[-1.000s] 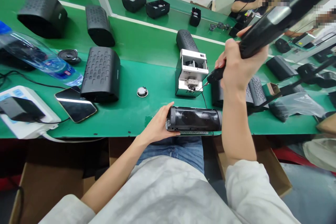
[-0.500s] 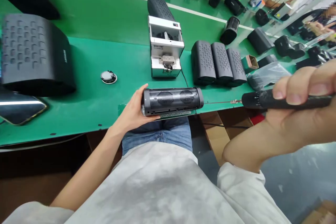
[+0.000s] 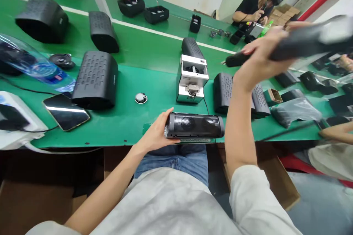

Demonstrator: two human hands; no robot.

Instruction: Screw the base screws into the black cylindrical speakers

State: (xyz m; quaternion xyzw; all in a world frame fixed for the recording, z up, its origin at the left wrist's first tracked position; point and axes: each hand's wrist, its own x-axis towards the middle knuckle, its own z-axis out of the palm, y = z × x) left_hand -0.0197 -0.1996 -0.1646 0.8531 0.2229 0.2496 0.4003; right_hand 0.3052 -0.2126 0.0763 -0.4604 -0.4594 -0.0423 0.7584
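1. We located one speaker unit (image 3: pixel 197 125) at the near edge of the green bench (image 3: pixel 160 80), lying lengthwise with its perforated black side visible.
2. We noted the left hand (image 3: pixel 156 130) clamped on the unit's left end, digits bearing on both long sides. We judged that this grip steadied the rounded body and left its right end and visible face unobstructed.
3. We noted the right hand (image 3: pixel 260 57) raised, fingers wrapped round one black driver (image 3: pixel 237 60). The tool pointed left, well apart from the unit; motion blur obscured its rear. We judged the full wrap suited to a bulky handle.
4. We found one white box-shaped device (image 3: pixel 191 80) just beyond the unit, metal outlet facing us, probably so positioned for a short reach.
5. We counted one round metal part (image 3: pixel 141 98), one phone (image 3: pixel 66 110) and one bottle (image 3: pixel 45 69), all left of the device, presumably set aside from the working spot.
6. We counted three textured housings (image 3: pixel 96 80) clearly at left, one behind the device and at least two at right; the forearm (image 3: pixel 241 128) hid that row's exact number.
7. We counted two open shells (image 3: pixel 131 6) side by side beyond the white line (image 3: pixel 149 29).
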